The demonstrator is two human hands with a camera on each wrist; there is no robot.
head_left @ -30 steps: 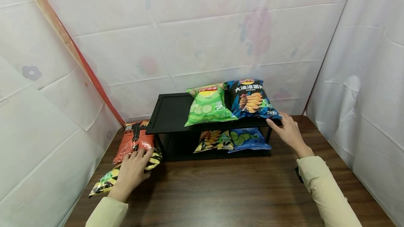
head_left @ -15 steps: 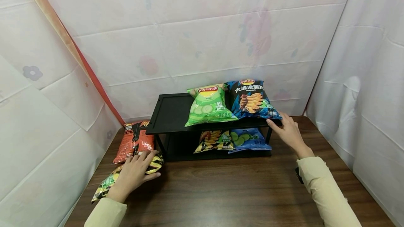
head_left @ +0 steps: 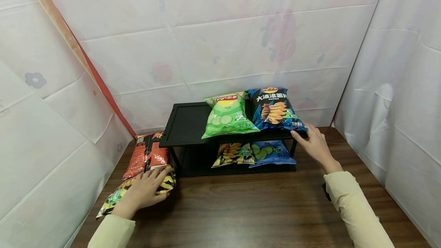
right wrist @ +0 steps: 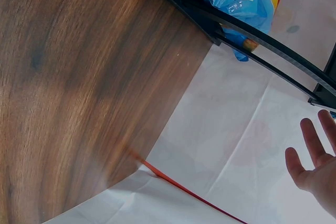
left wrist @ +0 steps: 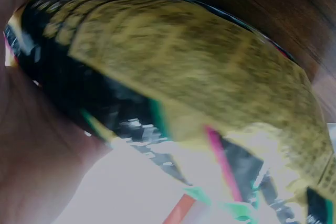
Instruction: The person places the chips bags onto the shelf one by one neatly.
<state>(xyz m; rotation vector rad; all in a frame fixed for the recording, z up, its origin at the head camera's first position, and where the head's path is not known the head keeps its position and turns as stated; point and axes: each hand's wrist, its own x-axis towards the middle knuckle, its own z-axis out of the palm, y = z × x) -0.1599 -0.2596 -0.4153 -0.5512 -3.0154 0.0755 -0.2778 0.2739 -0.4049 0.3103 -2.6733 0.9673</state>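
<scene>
My left hand (head_left: 144, 191) grips a yellow-and-black bag of chips (head_left: 115, 198), fingers over its far side and thumb along the near side. In the left wrist view the bag's printed back (left wrist: 184, 61) fills most of the picture, with the palm (left wrist: 37, 145) against it. Just behind lies a red-and-black chip bag (head_left: 138, 160). My right hand (head_left: 315, 146) touches the right front corner of the black two-tier rack (head_left: 187, 118); its fingers (right wrist: 312, 142) look spread and fairly straight in the right wrist view. By that corner rests a dark blue chip bag (head_left: 273, 106).
A green chip bag (head_left: 225, 118) leans beside the dark blue one on the upper tier. Below sit another yellow-and-black bag (head_left: 234, 154) and a blue bag (head_left: 270, 152). Pale curtains (head_left: 220, 49) enclose the brown wooden table (head_left: 241, 209) at the back and sides.
The left hand and its chip bag shift slightly, first right, then back left and a little nearer to me. The right hand stays at the rack's corner.
</scene>
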